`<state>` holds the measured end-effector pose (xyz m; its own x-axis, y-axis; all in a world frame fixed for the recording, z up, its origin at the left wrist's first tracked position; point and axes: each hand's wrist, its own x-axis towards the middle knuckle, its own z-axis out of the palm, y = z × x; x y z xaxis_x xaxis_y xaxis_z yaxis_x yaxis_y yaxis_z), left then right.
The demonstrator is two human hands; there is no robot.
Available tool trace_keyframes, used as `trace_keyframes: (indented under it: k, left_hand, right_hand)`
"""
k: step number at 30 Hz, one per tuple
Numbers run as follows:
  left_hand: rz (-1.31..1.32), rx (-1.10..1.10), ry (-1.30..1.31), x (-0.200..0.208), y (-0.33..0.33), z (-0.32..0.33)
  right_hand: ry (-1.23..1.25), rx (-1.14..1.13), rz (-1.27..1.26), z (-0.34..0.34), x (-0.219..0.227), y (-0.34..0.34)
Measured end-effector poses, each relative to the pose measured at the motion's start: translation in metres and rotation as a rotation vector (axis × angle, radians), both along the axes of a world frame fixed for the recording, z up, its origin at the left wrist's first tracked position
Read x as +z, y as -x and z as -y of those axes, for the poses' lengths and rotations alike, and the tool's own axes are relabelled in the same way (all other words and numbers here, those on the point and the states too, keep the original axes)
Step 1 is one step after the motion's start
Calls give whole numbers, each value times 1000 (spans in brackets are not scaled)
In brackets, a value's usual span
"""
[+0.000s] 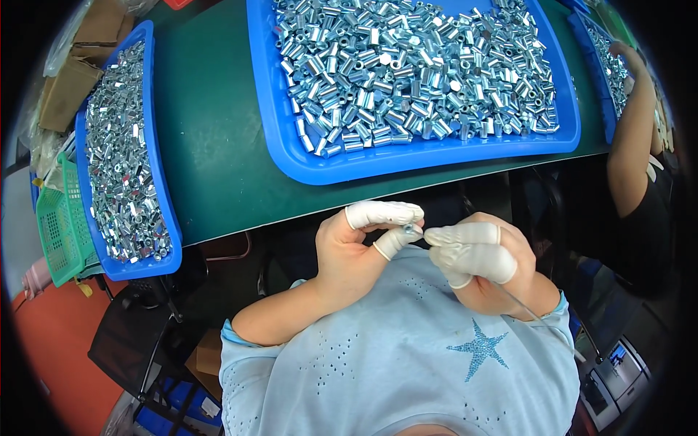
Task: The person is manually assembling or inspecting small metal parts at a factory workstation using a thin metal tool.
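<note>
In front of my chest, my left hand (352,243) pinches a small shiny metal spacer (409,229) between thumb and index finger, both in white finger cots. Facing it, my right hand (483,261) is closed on a thin rod (525,307). White cots cover its thumb and fingers too. The rod's rear part sticks out below that hand toward the lower right, and its front end meets or nearly meets the spacer; the fingers hide the exact contact. Beyond both hands a large blue tray (320,174) holds a heap of similar silvery spacers (407,80).
The green table (211,145) ends just beyond my hands. At its left stands a long blue tray (171,232) of small metal parts, beside a green basket (54,225) and cardboard (69,94). On the right, another person's arm (632,145) reaches to a further blue tray (592,65).
</note>
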<state>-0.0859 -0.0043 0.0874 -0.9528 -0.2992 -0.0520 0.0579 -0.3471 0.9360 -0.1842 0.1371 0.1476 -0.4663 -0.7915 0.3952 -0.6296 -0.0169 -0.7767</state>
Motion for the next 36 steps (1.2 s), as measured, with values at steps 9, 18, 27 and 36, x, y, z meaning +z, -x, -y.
trace_keyframes:
  k: [9, 18, 27, 36]
  left_hand:
    - [14, -38, 457, 2, -3, 2]
    - [-10, -161, 357, 3, -6, 12]
    - [138, -82, 23, 1, -9, 2]
    - [109, -112, 118, 8, -5, 4]
  right_hand:
    - [-19, 15, 104, 0, -17, 5]
    - [27, 122, 190, 0, -19, 10]
    - [0, 101, 281, 3, -20, 8]
    - [-5, 201, 191, 3, -13, 18]
